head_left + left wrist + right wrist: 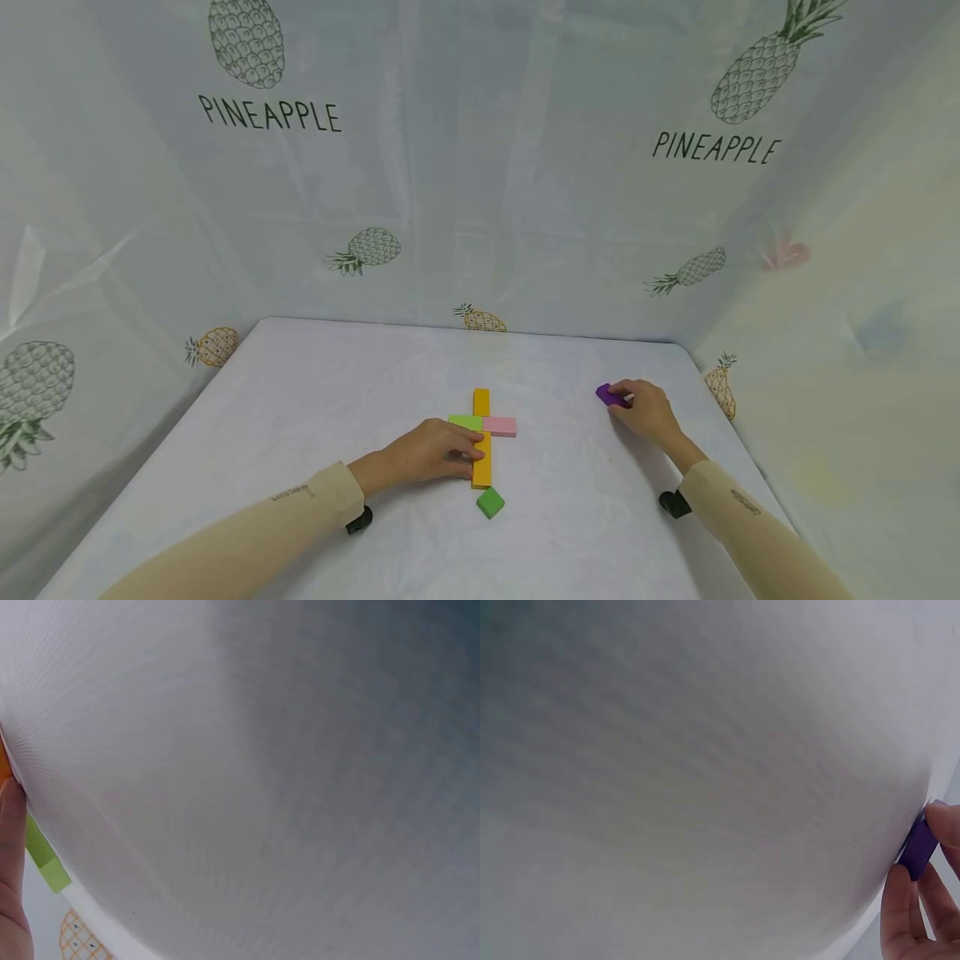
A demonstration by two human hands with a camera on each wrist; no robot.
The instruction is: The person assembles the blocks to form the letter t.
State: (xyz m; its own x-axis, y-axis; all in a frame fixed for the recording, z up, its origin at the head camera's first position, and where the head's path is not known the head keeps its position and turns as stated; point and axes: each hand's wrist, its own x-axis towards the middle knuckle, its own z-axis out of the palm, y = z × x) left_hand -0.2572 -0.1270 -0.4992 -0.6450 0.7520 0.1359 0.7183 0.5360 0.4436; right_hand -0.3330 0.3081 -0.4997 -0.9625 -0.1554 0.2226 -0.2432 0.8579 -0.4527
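Note:
Fingers and thumb of my left hand (427,450) are bent at the long yellow block (483,471), holding it from its left side. Beyond it, a light green block (461,421) and a pink block (500,427) lie end to end crosswise. A shorter-looking yellow block (482,402) stands out behind them in line. Just in front of the long block lies a green block (491,502), turned like a diamond. Over at the right, my right hand (647,408) pinches a purple block (919,849) between thumb and fingers, low at the white tabletop.
The white-covered table (360,367) has its far edge against a hanging curtain (480,167) printed with pineapples. More curtain hangs along both sides. Dark wrist devices sit under both sleeves, the left one (360,521) and the right one (675,503).

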